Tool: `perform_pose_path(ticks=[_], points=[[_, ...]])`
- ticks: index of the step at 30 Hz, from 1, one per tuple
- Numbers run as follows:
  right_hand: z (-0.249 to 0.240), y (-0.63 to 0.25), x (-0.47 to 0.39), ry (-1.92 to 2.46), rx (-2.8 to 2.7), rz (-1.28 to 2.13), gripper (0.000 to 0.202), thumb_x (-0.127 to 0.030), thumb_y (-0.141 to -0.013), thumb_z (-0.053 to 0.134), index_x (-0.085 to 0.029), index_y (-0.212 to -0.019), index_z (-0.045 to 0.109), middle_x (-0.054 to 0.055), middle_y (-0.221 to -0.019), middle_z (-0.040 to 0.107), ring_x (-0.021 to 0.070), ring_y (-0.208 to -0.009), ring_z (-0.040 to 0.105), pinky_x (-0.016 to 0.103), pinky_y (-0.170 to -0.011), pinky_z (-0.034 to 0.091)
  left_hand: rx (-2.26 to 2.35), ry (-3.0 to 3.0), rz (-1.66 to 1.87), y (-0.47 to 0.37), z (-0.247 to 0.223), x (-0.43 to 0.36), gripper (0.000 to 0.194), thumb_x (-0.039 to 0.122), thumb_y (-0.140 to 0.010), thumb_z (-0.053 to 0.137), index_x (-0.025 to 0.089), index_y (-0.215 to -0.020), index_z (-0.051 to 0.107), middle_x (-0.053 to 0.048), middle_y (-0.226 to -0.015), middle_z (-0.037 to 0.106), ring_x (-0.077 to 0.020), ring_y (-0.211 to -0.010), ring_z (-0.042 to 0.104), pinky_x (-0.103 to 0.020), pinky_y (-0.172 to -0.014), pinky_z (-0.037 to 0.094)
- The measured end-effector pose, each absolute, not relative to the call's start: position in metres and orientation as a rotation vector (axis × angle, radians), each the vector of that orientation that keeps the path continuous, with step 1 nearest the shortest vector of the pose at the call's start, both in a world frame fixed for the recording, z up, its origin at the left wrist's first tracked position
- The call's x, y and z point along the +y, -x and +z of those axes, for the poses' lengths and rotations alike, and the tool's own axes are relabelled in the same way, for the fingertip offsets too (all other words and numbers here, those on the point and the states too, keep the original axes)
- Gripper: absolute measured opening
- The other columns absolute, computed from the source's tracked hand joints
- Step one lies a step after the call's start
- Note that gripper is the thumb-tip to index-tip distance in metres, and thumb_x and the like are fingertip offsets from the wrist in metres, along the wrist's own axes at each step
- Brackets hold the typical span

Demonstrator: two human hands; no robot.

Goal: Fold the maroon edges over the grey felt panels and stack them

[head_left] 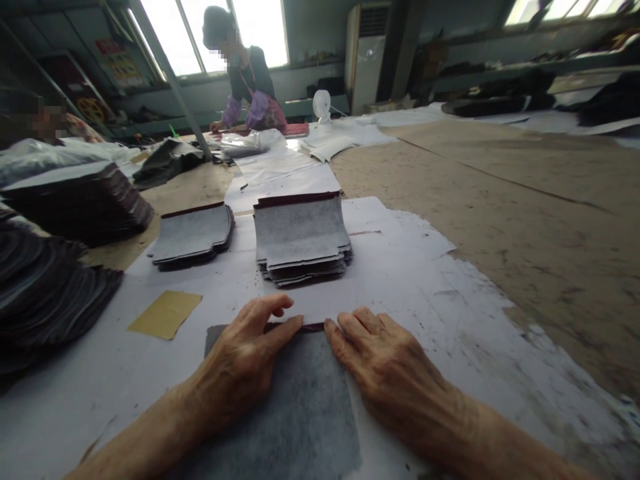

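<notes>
A grey fabric piece (310,407) lies flat on white paper in front of me, with a narrow dark maroon strip (314,327) along its far edge. My left hand (250,347) rests on the piece's upper left, thumb tip at the strip and index finger lifted apart from it. On the right, my right hand (375,353) has its thumb tip at the strip's right end, its other fingers curled beside it; what they pinch, if anything, is hidden. Beyond my hands sits a stack of similar pieces with maroon edges (303,233).
A smaller stack (193,233) and a yellow card (166,313) lie to the left. Tall dark stacks (45,287) stand at the far left. A slanted metal pole (175,80) rises behind. Across the table (480,173), a person works at red material.
</notes>
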State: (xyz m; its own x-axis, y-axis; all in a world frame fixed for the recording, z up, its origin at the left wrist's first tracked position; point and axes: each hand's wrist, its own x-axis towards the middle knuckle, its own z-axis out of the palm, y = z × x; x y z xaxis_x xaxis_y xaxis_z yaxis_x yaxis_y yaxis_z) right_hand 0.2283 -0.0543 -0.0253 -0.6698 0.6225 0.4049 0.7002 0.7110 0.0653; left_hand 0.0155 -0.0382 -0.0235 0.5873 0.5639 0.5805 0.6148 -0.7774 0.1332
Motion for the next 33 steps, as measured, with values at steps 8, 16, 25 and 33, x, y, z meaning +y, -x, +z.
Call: perform_pose_path(ticks=[8, 16, 25, 33], points=[[-0.024, -0.223, -0.054, 0.831, -2.468, -0.396, 0.034, 0.001, -0.084, 0.031, 0.000, -0.103, 0.059, 0.013, -0.106, 0.057, 0.0248, -0.103, 0.045, 0.039, -0.086, 0.043, -0.804, 2.767, -0.811, -0.002, -0.026, -0.035, 0.033, -0.002, -0.081, 0.039, 0.008, -0.108, 0.055, -0.009, -0.092, 0.052, -0.0182, -0.083, 0.047, -0.034, -0.070, 0.045], [-0.018, -0.240, -0.040, 0.792, -2.453, 0.050, 0.035, -0.003, -0.083, 0.035, -0.009, -0.107, 0.060, 0.008, -0.105, 0.061, 0.0198, -0.097, 0.051, 0.035, -0.084, 0.047, -0.870, 2.773, -0.813, -0.004, -0.025, -0.036, 0.033, -0.001, -0.079, 0.040, 0.011, -0.106, 0.056, -0.008, -0.087, 0.055, -0.0183, -0.076, 0.046, -0.034, -0.065, 0.040], [-0.016, -0.224, -0.034, 0.911, -2.245, 0.075, 0.027, -0.004, -0.083, 0.041, -0.014, -0.090, 0.066, 0.007, -0.087, 0.061, 0.0179, -0.083, 0.053, 0.031, -0.073, 0.049, -0.923, 2.767, -0.844, -0.005, -0.028, -0.034, 0.031, 0.002, -0.080, 0.041, 0.013, -0.104, 0.057, -0.007, -0.086, 0.054, -0.0174, -0.076, 0.047, -0.033, -0.065, 0.041], [-0.027, -0.201, -0.039, 0.732, -2.393, -0.091, 0.030, -0.002, -0.085, 0.033, -0.003, -0.091, 0.062, 0.012, -0.080, 0.057, 0.0212, -0.079, 0.048, 0.036, -0.068, 0.049, -0.971, 2.752, -0.961, 0.017, -0.022, -0.035, 0.034, 0.000, -0.082, 0.039, 0.015, -0.108, 0.056, -0.006, -0.089, 0.053, -0.0127, -0.080, 0.050, -0.025, -0.069, 0.047]])
